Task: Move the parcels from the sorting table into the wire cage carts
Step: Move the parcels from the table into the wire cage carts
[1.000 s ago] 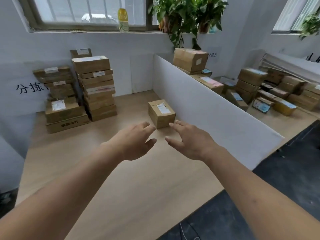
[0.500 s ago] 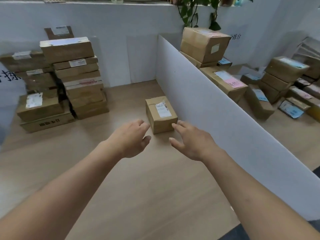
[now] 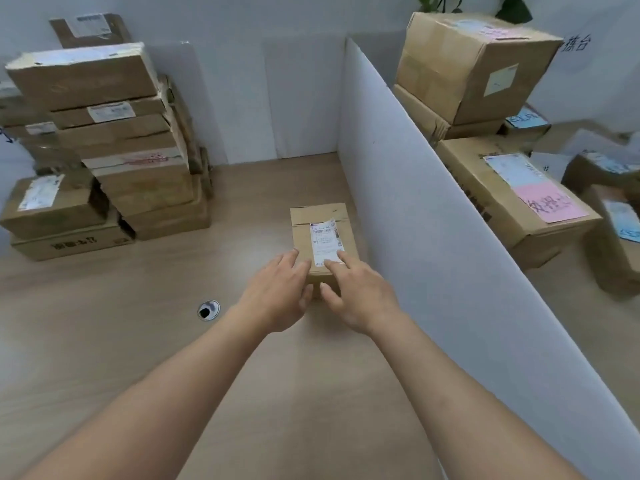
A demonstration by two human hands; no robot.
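On the desk (image 3: 104, 341), just beside the white divider (image 3: 433, 237), a small parcel (image 3: 322, 237) with a white label (image 3: 325, 241) lies flat, and both hands reach its near end. The left hand (image 3: 277, 292) touches the near left corner and the right hand (image 3: 360, 296) lies over the label's near edge, each grip wide with fingers straight, neither curled round the parcel. Stacked boxes (image 3: 114, 140) stand at the far left, more boxes (image 3: 512, 199) beyond the divider.

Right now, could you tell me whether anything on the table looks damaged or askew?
Yes: the left stack leans, its boxes shifted unevenly, and the top box has torn, frayed edges. The small parcel looks intact.
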